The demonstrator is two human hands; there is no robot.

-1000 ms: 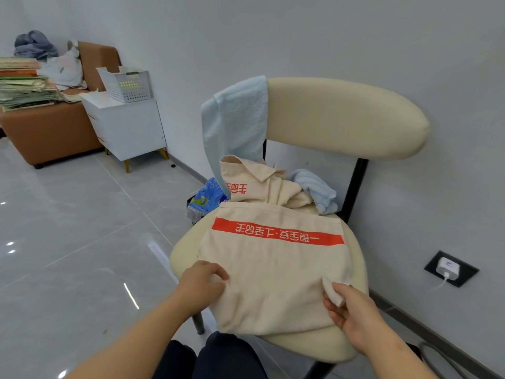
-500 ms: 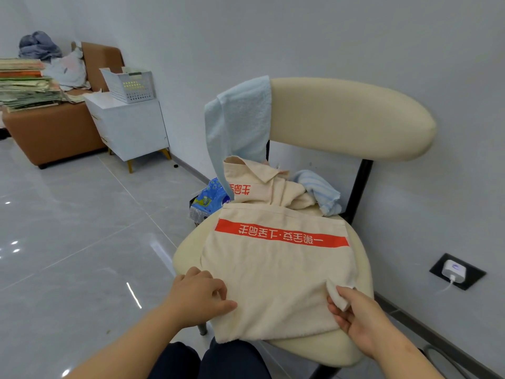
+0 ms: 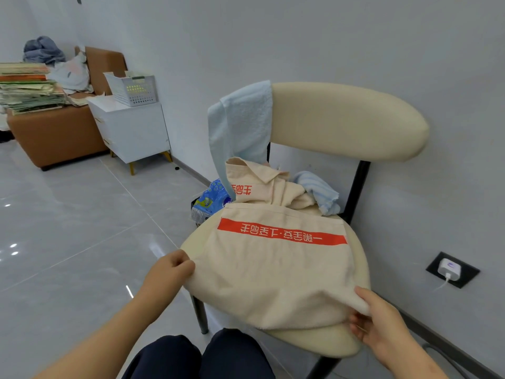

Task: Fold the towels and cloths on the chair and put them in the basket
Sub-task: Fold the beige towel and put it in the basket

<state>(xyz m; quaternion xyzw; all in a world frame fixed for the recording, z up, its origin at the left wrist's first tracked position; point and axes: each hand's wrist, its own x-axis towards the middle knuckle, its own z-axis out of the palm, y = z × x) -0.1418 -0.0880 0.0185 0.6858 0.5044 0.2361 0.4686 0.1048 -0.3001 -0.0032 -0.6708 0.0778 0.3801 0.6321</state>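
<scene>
The head view shows the cream towel (image 3: 276, 272) flat on the chair seat (image 3: 314, 341), left hand (image 3: 168, 272) and right hand (image 3: 379, 321) each pinching a near corner, its red stripe lying across on the far side.

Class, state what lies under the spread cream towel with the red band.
Cream padded chair seat, showing at its edges; the middle is covered, so anything there is hidden.

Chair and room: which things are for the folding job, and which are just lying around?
For the job: red-striped cream towel, second cream cloth, light blue towel, striped blue cloth, chair, white basket.
Just lying about: book stack, blue packet, wall charger, brown sofa.
</scene>
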